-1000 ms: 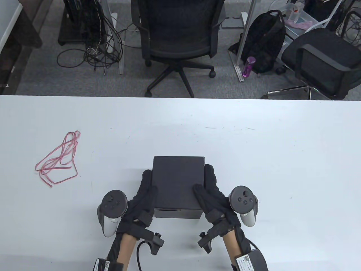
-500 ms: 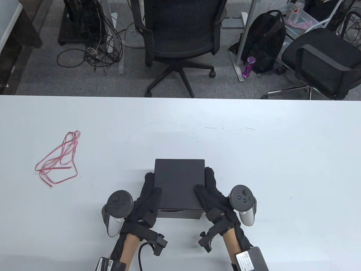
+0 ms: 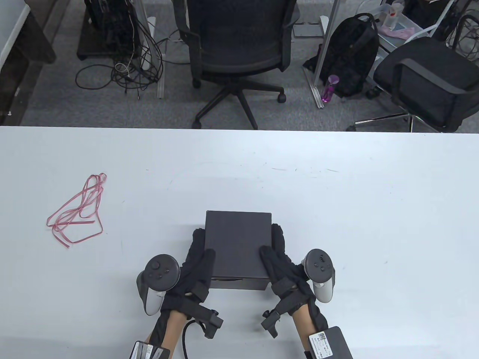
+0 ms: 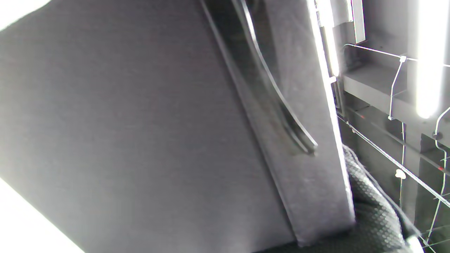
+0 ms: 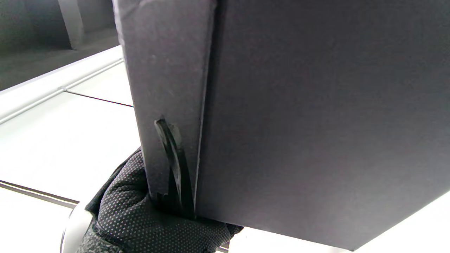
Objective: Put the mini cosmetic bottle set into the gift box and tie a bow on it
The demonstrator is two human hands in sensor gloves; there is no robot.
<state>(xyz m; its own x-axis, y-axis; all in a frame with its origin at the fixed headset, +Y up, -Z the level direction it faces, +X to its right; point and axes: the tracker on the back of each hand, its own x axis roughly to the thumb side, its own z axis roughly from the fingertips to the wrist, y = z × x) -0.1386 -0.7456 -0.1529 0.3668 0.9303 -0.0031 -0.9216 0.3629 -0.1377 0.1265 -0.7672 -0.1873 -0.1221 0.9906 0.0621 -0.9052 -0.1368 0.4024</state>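
Observation:
A closed black gift box (image 3: pixel 238 243) sits near the table's front edge, held between both hands. My left hand (image 3: pixel 196 250) grips its left side, thumb lying on the lid. My right hand (image 3: pixel 278 248) grips the right side the same way. In the left wrist view the box's (image 4: pixel 140 140) dark wall fills the frame, with a black strap (image 4: pixel 274 98) along its seam. The right wrist view shows the box (image 5: pixel 316 123) close up and a gloved hand (image 5: pixel 140 218) at its far side. A thin pink ribbon (image 3: pixel 76 211) lies loose at the table's left. No bottles are in sight.
The white table (image 3: pixel 336 209) stretches wide around the box. Beyond its far edge stand two office chairs (image 3: pixel 237 45), a black backpack (image 3: pixel 355 52) and floor cables.
The box has slid slightly towards me. Both hands have drawn in a little closer to it, keeping their hold on its sides.

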